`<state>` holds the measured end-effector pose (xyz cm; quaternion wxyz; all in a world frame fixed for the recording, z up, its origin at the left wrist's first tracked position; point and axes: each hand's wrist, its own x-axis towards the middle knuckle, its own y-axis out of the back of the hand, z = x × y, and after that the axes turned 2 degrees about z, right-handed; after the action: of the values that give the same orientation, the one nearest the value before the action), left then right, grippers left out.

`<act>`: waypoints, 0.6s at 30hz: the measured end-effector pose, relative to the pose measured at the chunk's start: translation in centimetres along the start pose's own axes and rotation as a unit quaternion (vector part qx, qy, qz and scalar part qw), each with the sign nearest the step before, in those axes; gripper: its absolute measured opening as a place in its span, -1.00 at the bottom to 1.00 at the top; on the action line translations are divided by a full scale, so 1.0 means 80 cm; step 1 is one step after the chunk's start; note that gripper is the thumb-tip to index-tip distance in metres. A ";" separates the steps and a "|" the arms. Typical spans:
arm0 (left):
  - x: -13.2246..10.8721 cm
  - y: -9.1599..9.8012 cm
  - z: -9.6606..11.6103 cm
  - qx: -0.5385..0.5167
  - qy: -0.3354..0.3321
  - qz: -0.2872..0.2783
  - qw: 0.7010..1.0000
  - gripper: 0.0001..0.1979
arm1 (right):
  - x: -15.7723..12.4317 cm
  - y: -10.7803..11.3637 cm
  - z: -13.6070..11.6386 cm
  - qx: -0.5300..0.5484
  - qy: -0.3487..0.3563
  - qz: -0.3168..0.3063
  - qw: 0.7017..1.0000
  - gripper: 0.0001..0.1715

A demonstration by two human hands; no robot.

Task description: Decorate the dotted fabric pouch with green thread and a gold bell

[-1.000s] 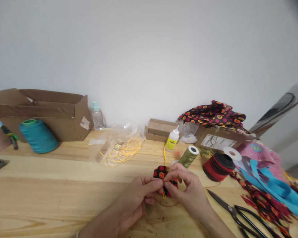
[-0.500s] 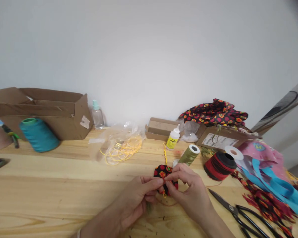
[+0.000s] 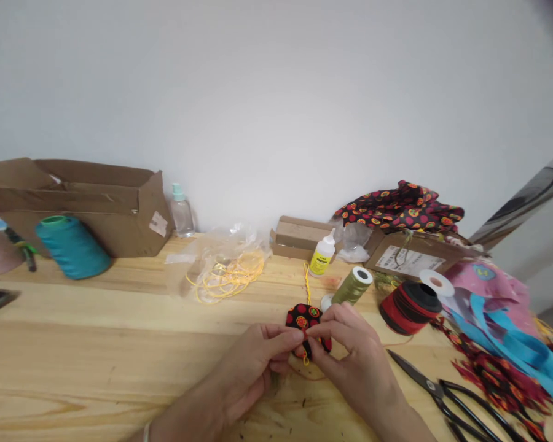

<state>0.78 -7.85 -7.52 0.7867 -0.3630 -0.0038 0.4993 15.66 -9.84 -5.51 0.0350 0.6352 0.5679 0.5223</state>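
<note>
A small black fabric pouch [image 3: 299, 314], printed with red and orange rounds, lies on the wooden table under my fingertips. From its top runs a twisted yellow cord [image 3: 307, 286]; a little yellow loop [image 3: 306, 361] shows at its lower edge. My left hand [image 3: 258, 359] pinches thumb against forefinger over the pouch. Facing it, my right hand [image 3: 352, 347] pinches too, its fingertips almost meeting the left ones. A bit of red thread shows between both pinches, and more red thread [image 3: 311, 378] curves below. My fingers hide the pouch's middle.
Black scissors [image 3: 431, 385] lie right of my right hand, near a red thread spool [image 3: 408, 310]. Beyond the pouch stand an olive spool [image 3: 352, 286] and a glue bottle [image 3: 322, 255]. Yellow cord [image 3: 235, 273] lies left; a cardboard box [image 3: 152, 212] and teal cone [image 3: 74, 248] stand farther left.
Both hands stay pinched at the same spot over the pouch. My right hand's fingers have shifted very slightly; the view has moved a little.
</note>
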 end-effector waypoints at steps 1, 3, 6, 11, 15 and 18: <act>0.000 0.000 0.000 0.005 -0.003 0.000 1.000 -0.85 | 0.000 0.000 0.000 -0.007 0.006 -0.001 1.000 -0.85; 0.002 0.001 -0.001 0.015 -0.009 -0.001 1.000 -0.85 | -0.001 0.001 -0.001 -0.018 0.015 -0.006 1.000 -0.86; 0.003 0.000 -0.002 0.031 -0.014 0.003 0.999 -0.84 | -0.002 0.002 -0.001 -0.028 0.019 -0.014 0.999 -0.86; 0.003 -0.002 -0.001 0.045 -0.016 0.020 0.999 -0.83 | -0.003 0.002 -0.002 -0.028 0.022 -0.020 0.999 -0.85; 0.002 -0.004 0.002 0.035 -0.010 0.014 0.999 -0.81 | -0.002 0.001 -0.001 0.000 0.013 -0.025 1.000 -0.85; 0.002 -0.004 0.002 0.019 -0.006 0.017 1.000 -0.80 | -0.003 0.001 0.003 0.027 -0.020 -0.037 0.999 -0.84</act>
<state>1.07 -7.70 -7.25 0.7847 -0.3454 0.0072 0.5147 15.94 -9.87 -5.71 0.0485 0.6251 0.6042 0.4918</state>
